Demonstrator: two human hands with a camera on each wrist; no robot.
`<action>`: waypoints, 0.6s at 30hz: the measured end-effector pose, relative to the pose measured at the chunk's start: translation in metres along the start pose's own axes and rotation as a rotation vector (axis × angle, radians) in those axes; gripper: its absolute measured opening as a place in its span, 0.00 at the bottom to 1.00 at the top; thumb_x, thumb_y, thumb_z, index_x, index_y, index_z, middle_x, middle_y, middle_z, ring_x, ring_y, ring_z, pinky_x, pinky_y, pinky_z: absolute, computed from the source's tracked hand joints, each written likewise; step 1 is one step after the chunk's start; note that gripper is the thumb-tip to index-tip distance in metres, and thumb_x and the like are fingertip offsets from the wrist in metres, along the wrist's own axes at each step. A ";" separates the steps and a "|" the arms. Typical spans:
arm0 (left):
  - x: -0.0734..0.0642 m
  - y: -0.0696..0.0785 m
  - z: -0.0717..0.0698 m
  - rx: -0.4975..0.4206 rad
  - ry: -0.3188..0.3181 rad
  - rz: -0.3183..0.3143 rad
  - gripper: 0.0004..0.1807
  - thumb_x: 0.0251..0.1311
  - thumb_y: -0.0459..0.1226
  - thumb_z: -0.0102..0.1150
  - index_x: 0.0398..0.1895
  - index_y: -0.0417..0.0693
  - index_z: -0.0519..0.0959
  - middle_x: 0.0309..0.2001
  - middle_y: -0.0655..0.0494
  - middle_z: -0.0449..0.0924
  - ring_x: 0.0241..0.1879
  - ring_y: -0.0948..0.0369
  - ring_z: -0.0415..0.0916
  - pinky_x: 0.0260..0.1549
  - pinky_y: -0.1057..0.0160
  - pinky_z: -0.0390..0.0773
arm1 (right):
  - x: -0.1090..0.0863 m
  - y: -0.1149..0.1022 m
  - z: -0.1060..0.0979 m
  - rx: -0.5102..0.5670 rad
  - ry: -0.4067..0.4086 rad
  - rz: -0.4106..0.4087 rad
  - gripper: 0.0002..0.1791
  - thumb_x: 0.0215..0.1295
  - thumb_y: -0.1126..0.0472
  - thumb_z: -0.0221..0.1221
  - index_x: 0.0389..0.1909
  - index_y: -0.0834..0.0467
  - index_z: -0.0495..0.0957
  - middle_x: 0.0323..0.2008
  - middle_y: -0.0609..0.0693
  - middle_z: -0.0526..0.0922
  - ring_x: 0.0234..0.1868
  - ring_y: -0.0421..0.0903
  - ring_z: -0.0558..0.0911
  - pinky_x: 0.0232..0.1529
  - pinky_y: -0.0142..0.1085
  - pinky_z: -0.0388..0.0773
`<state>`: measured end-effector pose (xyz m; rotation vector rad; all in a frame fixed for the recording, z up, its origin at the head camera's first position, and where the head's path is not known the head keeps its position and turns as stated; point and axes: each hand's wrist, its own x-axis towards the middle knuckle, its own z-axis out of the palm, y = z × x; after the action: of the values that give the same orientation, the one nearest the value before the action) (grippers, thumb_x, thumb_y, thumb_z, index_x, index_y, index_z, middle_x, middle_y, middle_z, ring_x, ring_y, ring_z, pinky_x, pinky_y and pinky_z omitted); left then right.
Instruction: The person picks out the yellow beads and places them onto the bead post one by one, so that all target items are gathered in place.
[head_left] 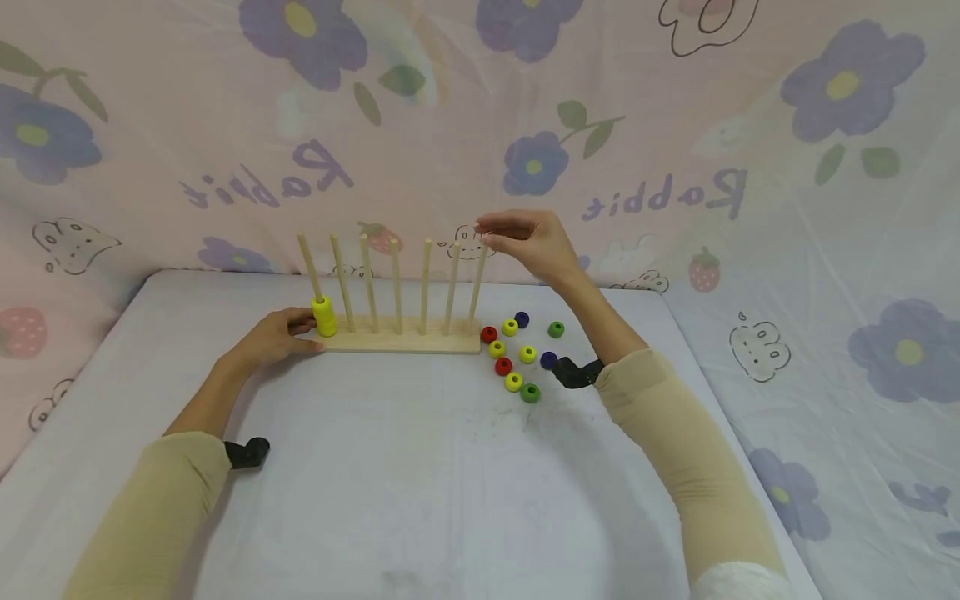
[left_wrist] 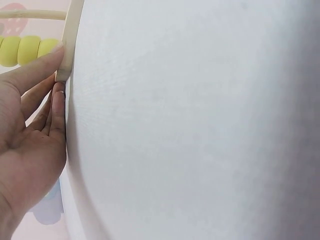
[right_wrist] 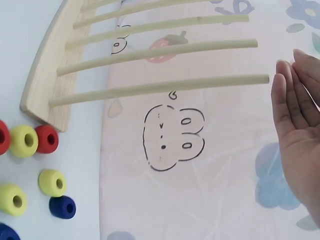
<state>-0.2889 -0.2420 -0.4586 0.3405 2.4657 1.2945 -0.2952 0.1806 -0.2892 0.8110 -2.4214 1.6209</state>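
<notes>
A wooden peg rack (head_left: 405,340) stands on the table, with a row of several upright pegs. Stacked yellow beads (head_left: 324,317) sit at the bottom of its leftmost peg. My left hand (head_left: 273,337) holds the rack's left end; in the left wrist view the thumb (left_wrist: 42,65) lies beside the yellow beads and the other fingers are at the end of the base. Up by the top of the rightmost peg (right_wrist: 160,90) is my right hand (head_left: 536,242), its fingers fairly straight and no bead showing between them.
Loose beads lie scattered right of the rack: red (head_left: 503,366), yellow (head_left: 513,382), green (head_left: 531,392) and blue (head_left: 549,360). A patterned cloth (head_left: 450,108) hangs behind the white table (head_left: 420,467). Each wrist carries a black mount (head_left: 249,453).
</notes>
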 end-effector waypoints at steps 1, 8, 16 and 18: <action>0.001 -0.001 0.000 0.000 -0.001 -0.001 0.46 0.59 0.35 0.69 0.74 0.27 0.53 0.70 0.28 0.60 0.69 0.37 0.59 0.70 0.43 0.59 | -0.003 0.002 -0.002 0.003 0.001 0.006 0.15 0.63 0.66 0.66 0.50 0.65 0.84 0.47 0.55 0.87 0.47 0.45 0.86 0.51 0.36 0.83; 0.001 -0.002 -0.001 0.004 0.005 0.008 0.46 0.59 0.37 0.69 0.73 0.28 0.55 0.70 0.29 0.61 0.69 0.37 0.59 0.70 0.42 0.58 | -0.026 0.016 -0.013 -0.038 0.016 0.083 0.15 0.64 0.62 0.67 0.51 0.62 0.84 0.48 0.54 0.87 0.48 0.44 0.85 0.53 0.34 0.82; -0.003 -0.001 0.001 0.010 0.015 0.017 0.45 0.60 0.36 0.69 0.73 0.27 0.55 0.69 0.29 0.62 0.69 0.37 0.60 0.70 0.43 0.59 | -0.055 0.036 -0.020 -0.073 0.000 0.179 0.16 0.66 0.66 0.64 0.54 0.64 0.82 0.52 0.59 0.84 0.50 0.47 0.85 0.53 0.32 0.81; -0.002 -0.001 0.001 0.008 0.014 0.024 0.44 0.60 0.35 0.69 0.73 0.27 0.55 0.69 0.29 0.62 0.69 0.37 0.60 0.70 0.43 0.59 | -0.062 0.033 -0.022 -0.090 -0.007 0.191 0.16 0.67 0.67 0.63 0.54 0.66 0.81 0.51 0.61 0.84 0.50 0.47 0.85 0.52 0.31 0.81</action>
<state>-0.2866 -0.2427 -0.4598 0.3653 2.4861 1.3010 -0.2624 0.2320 -0.3306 0.5882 -2.6257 1.5575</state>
